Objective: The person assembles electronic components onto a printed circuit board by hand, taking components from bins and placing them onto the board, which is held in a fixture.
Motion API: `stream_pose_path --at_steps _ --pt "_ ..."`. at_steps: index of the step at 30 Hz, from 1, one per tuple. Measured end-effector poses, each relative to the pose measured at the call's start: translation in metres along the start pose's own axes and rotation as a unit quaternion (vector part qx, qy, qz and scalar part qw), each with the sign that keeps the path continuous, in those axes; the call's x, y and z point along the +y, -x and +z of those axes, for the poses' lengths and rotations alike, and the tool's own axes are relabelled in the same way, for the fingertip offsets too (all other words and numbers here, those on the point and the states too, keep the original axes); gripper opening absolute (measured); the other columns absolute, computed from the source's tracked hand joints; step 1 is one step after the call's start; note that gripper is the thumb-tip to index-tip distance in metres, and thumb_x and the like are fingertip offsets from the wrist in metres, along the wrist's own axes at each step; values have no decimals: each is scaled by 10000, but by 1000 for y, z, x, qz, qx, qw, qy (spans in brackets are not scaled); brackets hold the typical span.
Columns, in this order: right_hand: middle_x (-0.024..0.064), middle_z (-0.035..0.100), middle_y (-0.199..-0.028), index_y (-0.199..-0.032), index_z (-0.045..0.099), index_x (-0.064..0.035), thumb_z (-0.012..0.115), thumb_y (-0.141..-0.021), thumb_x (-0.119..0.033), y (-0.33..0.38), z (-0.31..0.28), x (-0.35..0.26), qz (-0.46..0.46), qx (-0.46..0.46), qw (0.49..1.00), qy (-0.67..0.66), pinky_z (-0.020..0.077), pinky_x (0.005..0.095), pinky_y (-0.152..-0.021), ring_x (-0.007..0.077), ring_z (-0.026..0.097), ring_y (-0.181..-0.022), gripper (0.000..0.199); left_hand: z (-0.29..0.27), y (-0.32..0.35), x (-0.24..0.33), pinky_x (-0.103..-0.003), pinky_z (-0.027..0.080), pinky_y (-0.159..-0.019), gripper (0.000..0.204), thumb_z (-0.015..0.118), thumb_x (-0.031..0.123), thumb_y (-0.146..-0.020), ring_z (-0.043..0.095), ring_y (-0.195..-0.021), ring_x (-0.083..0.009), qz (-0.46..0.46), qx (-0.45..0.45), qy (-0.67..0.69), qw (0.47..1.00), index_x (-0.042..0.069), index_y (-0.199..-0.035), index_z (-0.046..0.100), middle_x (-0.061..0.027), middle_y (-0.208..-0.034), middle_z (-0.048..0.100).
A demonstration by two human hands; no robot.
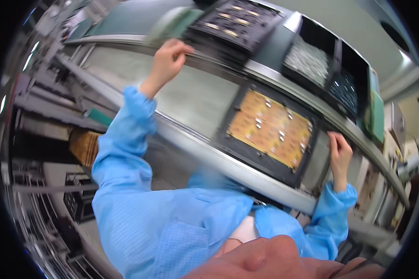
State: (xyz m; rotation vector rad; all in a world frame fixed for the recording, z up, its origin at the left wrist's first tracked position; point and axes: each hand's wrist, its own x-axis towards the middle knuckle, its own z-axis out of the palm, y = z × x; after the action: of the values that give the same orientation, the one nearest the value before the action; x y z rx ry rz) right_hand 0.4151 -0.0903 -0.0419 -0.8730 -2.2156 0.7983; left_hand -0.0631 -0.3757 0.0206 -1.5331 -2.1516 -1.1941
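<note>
An orange-yellow circuit board panel [277, 132] with several small silver parts lies in a black carrier frame [260, 157] on the line in front of me. My left hand [167, 63] is raised to the left of the frame, apart from it, below a dark fixture. Its thumb and forefinger are pinched together; anything between them is too small to make out. My right hand [340, 151] is just right of the frame, its fingers curled together. Whether they hold a small part is hidden.
Behind the line stands a black fixture [201, 29] bearing several gold-coloured parts. To its right are a black bin of small silvery pieces [307, 63] and a bin of dark pieces [344, 95]. A metal rail [237, 163] runs along my side.
</note>
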Motion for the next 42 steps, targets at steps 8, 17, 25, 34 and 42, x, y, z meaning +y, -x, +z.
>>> stream_pose_path --at_steps 8,17,25,34,42 --pt "-13 574 -657 -1002 724 -20 603 -1001 -174 15 -11 27 87 17 995 -34 337 216 -528 44 466 -587 196 12 -103 -132 -426 466 -988 623 725 538 -800 562 -1185 -362 -241 19 -401 884 58 -1191 662 -178 -1258 609" --pt "-4 585 -651 -1002 713 -11 603 -1004 -196 31 -7 39 100 10 994 -30 359 217 -524 51 489 -578 215 -37 -124 -164 -422 406 -1078 950 840 596 -659 521 -1291 -341 -351 -181 -122 910 34 -1367 548 -214 -1398 541" --pt "-6 595 -661 -1000 720 -20 620 -990 -180 34 -4 46 102 -6 994 -32 381 219 -534 56 512 -585 189 -36 -123 -139 -403 460 -1012 871 843 580 -658 599 -1172 -351 -163 -48 -311 935 87 -1329 586 -206 -1242 643" --pt "6 615 -713 -1032 723 -23 617 -985 -162 -6 15 -10 46 16 997 -55 438 231 -589 72 565 -651 181 -49 -93 59 -399 437 -1036 684 864 347 -710 553 -1255 -290 147 -70 -103 981 108 -1301 619 -128 -1371 585" --pt "15 649 -715 -1012 734 -23 635 -972 -140 -6 18 -24 44 35 995 -88 438 213 -585 57 585 -656 158 66 -32 146 -451 385 -1111 835 900 229 -588 452 -1315 -339 235 -361 34 902 103 -1345 573 -122 -1408 510"
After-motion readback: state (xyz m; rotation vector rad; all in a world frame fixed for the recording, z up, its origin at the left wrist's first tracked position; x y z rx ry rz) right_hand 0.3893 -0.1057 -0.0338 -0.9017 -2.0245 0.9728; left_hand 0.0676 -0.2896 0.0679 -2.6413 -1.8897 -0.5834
